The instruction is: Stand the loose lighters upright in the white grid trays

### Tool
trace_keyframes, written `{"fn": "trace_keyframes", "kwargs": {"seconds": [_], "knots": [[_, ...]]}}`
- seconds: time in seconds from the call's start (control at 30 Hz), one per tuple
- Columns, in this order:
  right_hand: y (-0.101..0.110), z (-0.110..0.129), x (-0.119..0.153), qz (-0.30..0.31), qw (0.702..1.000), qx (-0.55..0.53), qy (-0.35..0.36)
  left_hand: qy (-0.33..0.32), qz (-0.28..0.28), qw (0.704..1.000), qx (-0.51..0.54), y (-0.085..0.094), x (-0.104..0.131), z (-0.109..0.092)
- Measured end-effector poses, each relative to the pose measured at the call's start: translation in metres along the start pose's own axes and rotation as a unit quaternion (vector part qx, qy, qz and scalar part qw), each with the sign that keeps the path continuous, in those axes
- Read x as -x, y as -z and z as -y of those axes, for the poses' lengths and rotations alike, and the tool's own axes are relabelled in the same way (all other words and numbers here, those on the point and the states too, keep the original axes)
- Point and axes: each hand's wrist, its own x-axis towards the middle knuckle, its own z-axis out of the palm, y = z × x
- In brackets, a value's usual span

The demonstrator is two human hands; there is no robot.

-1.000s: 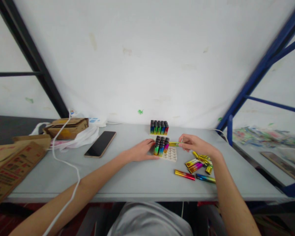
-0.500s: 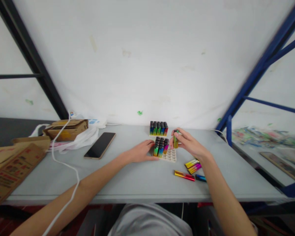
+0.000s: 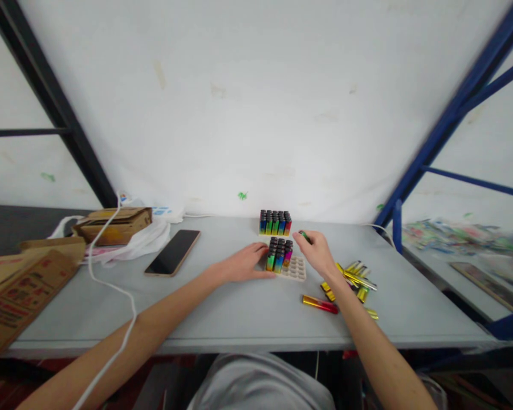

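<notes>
A green lighter (image 3: 305, 236) is pinched in the fingers of my right hand (image 3: 318, 251), just above the back right of a white plastic tray (image 3: 298, 273). Several upright lighters (image 3: 279, 256) with black tops fill the tray's left part, while bare holes show on its right. My left hand (image 3: 247, 263) grips the tray's left side, thumb at the front and fingers behind. Behind it stands a second block of lighters (image 3: 275, 222). Loose lighters (image 3: 359, 274) lie in a pile under and beside my right forearm, with a red and yellow lighter (image 3: 320, 304) nearer me.
A black-screened phone (image 3: 173, 253) lies left of my left hand. Further left are an open cardboard box (image 3: 29, 290), a smaller carton (image 3: 113, 224), a white plastic bag (image 3: 147, 245) and a hanging white cable (image 3: 119, 285). A blue metal frame (image 3: 431, 136) rises at the right.
My right hand has moved slightly, turning the green lighter from upright to tilted, mostly hidden by the fingers. The shifted forearm now reveals more of the loose pile. My left hand stays at the tray.
</notes>
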Motion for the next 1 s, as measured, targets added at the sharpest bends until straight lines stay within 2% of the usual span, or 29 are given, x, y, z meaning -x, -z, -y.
{"fn": "trace_keyframes", "kwargs": {"seconds": [0.1, 0.27, 0.37, 0.47, 0.57, 0.67, 0.83, 1.0], "knots": [[-0.001, -0.001, -0.001, -0.004, 1.0, 0.021, 0.005, 0.0, -0.003, 1.0, -0.003, -0.001, 0.0, 0.001], [-0.001, -0.002, -0.003, 0.025, 0.999, 0.026, 0.02, 0.005, 0.003, 1.0, -0.003, 0.0, 0.0, 0.001], [0.006, 0.001, -0.003, 0.076, 0.997, 0.001, 0.023, 0.002, 0.0, 1.0, 0.002, 0.0, 0.0, 0.0], [0.02, 0.01, -0.001, 0.159, 0.986, -0.006, 0.042, -0.001, -0.003, 1.0, 0.004, 0.001, 0.0, 0.0], [0.035, 0.022, 0.003, 0.223, 0.969, 0.049, 0.099, -0.003, -0.002, 1.0, 0.004, 0.001, 0.0, 0.0], [0.045, 0.031, 0.007, 0.242, 0.953, 0.108, 0.145, -0.004, 0.003, 1.0, 0.002, 0.001, 0.0, 0.0], [0.045, 0.031, 0.007, 0.303, 0.937, 0.132, 0.109, -0.003, 0.002, 1.0, 0.006, 0.001, 0.0, 0.0], [0.042, 0.025, 0.005, 0.319, 0.936, 0.125, 0.079, -0.002, 0.0, 1.0, 0.004, 0.0, 0.0, 0.001]]}}
